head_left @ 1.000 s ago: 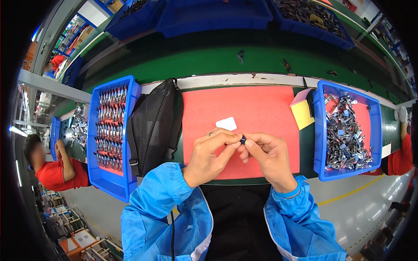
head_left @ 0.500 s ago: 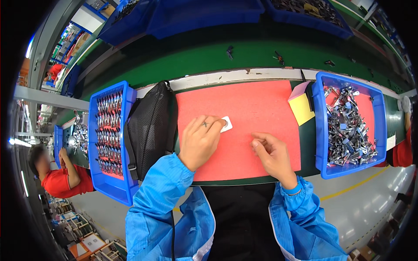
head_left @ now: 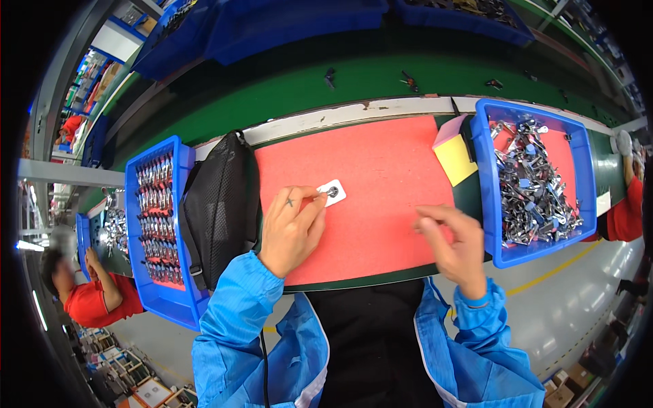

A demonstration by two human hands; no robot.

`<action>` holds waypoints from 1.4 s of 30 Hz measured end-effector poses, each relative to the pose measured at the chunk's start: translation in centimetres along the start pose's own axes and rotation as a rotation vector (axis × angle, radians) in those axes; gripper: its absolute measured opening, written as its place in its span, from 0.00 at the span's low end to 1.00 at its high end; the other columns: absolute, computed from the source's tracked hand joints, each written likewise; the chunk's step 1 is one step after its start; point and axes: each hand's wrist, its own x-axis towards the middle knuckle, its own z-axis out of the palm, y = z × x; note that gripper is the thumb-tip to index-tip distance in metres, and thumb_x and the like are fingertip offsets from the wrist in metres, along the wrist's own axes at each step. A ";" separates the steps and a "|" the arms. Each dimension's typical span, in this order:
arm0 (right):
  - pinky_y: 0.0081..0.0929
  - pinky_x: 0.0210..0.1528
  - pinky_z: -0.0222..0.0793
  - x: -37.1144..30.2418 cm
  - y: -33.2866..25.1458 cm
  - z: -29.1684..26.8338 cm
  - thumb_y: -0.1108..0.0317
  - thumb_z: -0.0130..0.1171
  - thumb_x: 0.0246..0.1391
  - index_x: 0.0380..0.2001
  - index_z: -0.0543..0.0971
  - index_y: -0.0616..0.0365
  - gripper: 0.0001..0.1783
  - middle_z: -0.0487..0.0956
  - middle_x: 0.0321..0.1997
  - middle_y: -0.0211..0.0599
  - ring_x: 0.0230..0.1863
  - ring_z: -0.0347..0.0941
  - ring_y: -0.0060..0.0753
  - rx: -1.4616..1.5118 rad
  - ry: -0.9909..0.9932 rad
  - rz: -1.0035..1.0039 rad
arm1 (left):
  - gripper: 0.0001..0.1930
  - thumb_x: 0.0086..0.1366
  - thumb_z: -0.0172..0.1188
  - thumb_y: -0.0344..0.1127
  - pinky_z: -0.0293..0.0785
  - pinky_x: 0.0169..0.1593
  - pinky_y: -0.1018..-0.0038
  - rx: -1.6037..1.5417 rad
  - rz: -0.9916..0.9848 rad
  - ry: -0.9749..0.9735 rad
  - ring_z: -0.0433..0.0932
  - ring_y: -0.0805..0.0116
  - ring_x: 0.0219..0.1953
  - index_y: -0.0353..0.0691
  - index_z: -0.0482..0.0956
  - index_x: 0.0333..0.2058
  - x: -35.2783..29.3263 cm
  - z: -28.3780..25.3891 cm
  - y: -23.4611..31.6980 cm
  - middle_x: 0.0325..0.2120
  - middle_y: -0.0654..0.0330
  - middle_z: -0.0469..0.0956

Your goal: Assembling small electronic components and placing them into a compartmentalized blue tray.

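Observation:
My left hand (head_left: 294,228) rests on the red mat (head_left: 381,156), thumb and forefinger pinched together at the left edge of a small white square card (head_left: 338,197). A dark, round piece (head_left: 332,192) shows on the card. Whether the fingertips grip this piece or something else is too small to make out. My right hand (head_left: 457,243) is over the mat's right side, fingers loosely bent and thumb apart, with nothing seen in it. Nearest to it on the right is a blue bin (head_left: 488,197) heaped with small metal lever tools (head_left: 534,180).
At left stands another blue bin (head_left: 151,294) with similar pieces in rows, beside a black mesh bag (head_left: 221,197). Yellow sticky notes (head_left: 454,160) lie by the right bin. Beyond a white ledge (head_left: 347,114), a green belt (head_left: 272,102) carries scattered pieces. A person in red (head_left: 102,302) works at left.
My right hand has moved right, toward the right bin. My left fingers have drawn back to the card's edge, showing more of the dark round piece. The whole view has shifted slightly.

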 end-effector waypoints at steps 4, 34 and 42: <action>0.26 0.42 0.76 -0.4 -3.6 -6.3 0.78 0.57 0.63 0.45 0.82 0.70 0.10 0.84 0.36 0.42 0.37 0.81 0.29 -0.172 0.167 -0.014 | 0.09 0.57 0.65 0.25 0.75 0.42 0.62 -0.057 0.009 0.028 0.77 0.55 0.41 0.36 0.83 0.39 0.5 0.6 -0.1 0.38 0.56 0.77; 0.48 0.41 0.76 13.1 7.3 -15.1 0.59 0.65 0.56 0.37 0.81 0.64 0.16 0.84 0.33 0.52 0.39 0.82 0.57 -1.080 0.067 0.103 | 0.08 0.64 0.56 0.26 0.73 0.41 0.53 -0.003 -0.076 -0.322 0.77 0.39 0.34 0.32 0.65 0.38 3.9 -1.3 -0.6 0.32 0.43 0.75; 0.27 0.30 0.69 11.5 7.0 -17.7 0.66 0.68 0.57 0.31 0.75 0.62 0.13 0.78 0.25 0.35 0.26 0.74 0.28 -0.627 0.141 0.088 | 0.07 0.66 0.59 0.26 0.76 0.36 0.63 -0.437 -0.234 -0.407 0.79 0.55 0.30 0.33 0.69 0.37 4.8 -4.2 0.9 0.31 0.47 0.78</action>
